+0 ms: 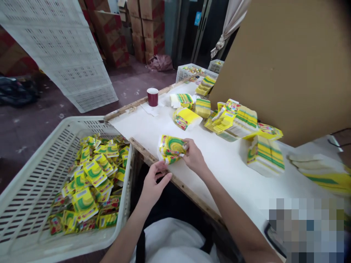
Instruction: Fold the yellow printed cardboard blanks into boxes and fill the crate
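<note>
Over the near edge of the white-topped table (214,175), my right hand (194,156) grips the right end of a yellow and green printed packet (171,148). The packet looks creased, with a clear or white edge on its left side. Just below its lower left corner is my left hand (155,179), fingers curved and thumb apart; whether a fingertip touches the packet I cannot tell. To the left, a white plastic crate (127,190) holds many small yellow packets on cards (94,171), lying in a loose heap.
Stacks of yellow and green cards (265,155) stand along the table's right side, beside an upright brown board (276,69). A dark red cup (153,98) is near the far left edge. White crates (90,69) and cardboard boxes (148,29) stand beyond.
</note>
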`<state>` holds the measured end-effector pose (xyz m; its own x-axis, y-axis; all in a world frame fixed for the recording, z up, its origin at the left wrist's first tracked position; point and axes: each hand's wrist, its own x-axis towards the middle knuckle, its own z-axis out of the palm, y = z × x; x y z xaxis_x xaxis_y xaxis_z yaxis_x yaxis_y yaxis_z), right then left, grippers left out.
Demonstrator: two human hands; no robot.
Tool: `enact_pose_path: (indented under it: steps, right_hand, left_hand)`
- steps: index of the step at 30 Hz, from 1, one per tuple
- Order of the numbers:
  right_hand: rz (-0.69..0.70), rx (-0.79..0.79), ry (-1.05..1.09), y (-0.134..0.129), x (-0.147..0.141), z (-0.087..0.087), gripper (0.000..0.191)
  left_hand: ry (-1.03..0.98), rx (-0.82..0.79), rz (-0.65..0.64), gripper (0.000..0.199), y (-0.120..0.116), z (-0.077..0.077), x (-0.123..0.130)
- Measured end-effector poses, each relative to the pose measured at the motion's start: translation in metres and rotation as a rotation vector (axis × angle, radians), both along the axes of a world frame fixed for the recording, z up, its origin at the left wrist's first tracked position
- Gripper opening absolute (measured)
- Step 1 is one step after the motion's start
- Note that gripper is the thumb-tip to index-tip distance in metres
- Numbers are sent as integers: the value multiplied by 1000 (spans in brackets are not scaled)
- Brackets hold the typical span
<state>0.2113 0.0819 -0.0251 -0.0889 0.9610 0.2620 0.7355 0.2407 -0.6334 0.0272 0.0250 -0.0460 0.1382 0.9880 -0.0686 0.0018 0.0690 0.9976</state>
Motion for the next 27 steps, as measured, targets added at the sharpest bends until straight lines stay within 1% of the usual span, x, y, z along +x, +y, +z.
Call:
enact_pose_path:
  steps: [1,2,3,4,6,7,9,10,12,14,16,18,19,21,23,24,26,27]
  right_hand:
    - [11,-20,70,-7,-4,4,53]
    - [42,-61,189,-16,-9,8,53]
    - [107,-111,324,-26,-15,12,52]
    - [192,-173,422,-36,-23,16,51]
    - [333,-277,627,-57,-40,22,51]
    - [373,-291,741,-66,-48,23,53]
    - [385,-309,813,-78,-62,23,56]
    - [362,-295,811,-80,-67,22,57]
    - [296,-263,771,-80,-70,17,53]
    - [223,-248,764,-74,-67,11,45]
    - [180,-252,804,-67,-60,8,38]
    - [181,-241,823,-63,-51,7,35]
    - [186,-226,793,-62,-47,8,33]
    - [166,-175,656,-62,-39,11,27]
    - [125,-98,503,-63,-32,13,23]
    - [106,-47,443,-63,-28,14,22]
    - [78,85,334,-63,-18,17,24]
    - [56,161,261,-63,-14,18,26]
  left_hand:
    - [-75,-25,-8,48,0,0,2]
    - [-167,-42,-2,50,0,1,6]
    - [-271,-53,21,52,1,5,10]
    - [-379,-60,66,51,3,10,14]
    - [-570,-72,204,44,8,24,23]
    - [-637,-75,268,41,12,31,26]
    - [-707,-56,346,40,18,43,30]
    - [-702,-38,364,39,20,46,31]
    - [-627,-26,375,39,21,45,29]
    - [-534,-39,350,40,20,37,24]
    - [-487,-23,251,44,17,25,18]
    - [-461,18,165,43,14,14,12]
    - [-448,32,157,39,13,10,9]
    - [-393,41,203,26,12,7,4]
    - [-302,38,210,19,13,9,-1]
    - [-253,47,189,20,14,12,-5]
    - [-186,115,115,32,15,23,-14]
    - [-149,179,79,43,16,30,-19]
